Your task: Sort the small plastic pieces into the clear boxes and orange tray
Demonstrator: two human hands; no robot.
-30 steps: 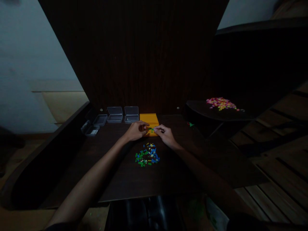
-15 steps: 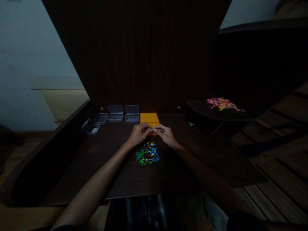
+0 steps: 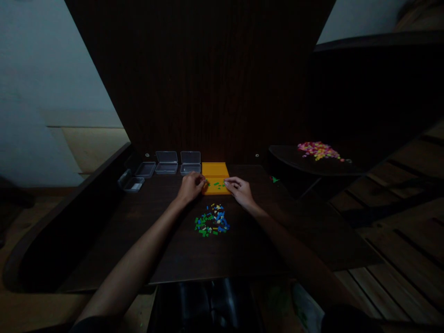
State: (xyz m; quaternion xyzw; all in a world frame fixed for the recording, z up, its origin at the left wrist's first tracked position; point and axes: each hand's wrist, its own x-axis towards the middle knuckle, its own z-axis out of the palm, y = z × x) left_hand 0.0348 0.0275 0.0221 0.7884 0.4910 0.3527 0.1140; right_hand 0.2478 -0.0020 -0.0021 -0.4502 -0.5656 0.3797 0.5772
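Note:
An open yellow-orange box (image 3: 215, 169) lies at the back of the dark table, with several small green toy bricks (image 3: 217, 184) in its front half. At the box's left edge, my left hand (image 3: 190, 187) has thumb and index finger pinched, with a green brick (image 3: 206, 181) showing at the tips. Over the right edge, my right hand (image 3: 240, 190) is also pinched; what its fingertips hold, if anything, is too small to make out. Nearer me lies a loose pile of green, blue, yellow and white bricks (image 3: 211, 223).
Several clear plastic cases (image 3: 167, 169) stand open at the back left. A heap of pink and yellow pieces (image 3: 319, 150) rests on a curved side shelf (image 3: 287, 156). Below it lies a small green and red piece (image 3: 274, 179). A raised panel (image 3: 79, 208) borders the table's left side.
My hands were together over the box, fingertips meeting at a small green piece. They have moved apart to its sides, the left hand farther, uncovering the green bricks inside.

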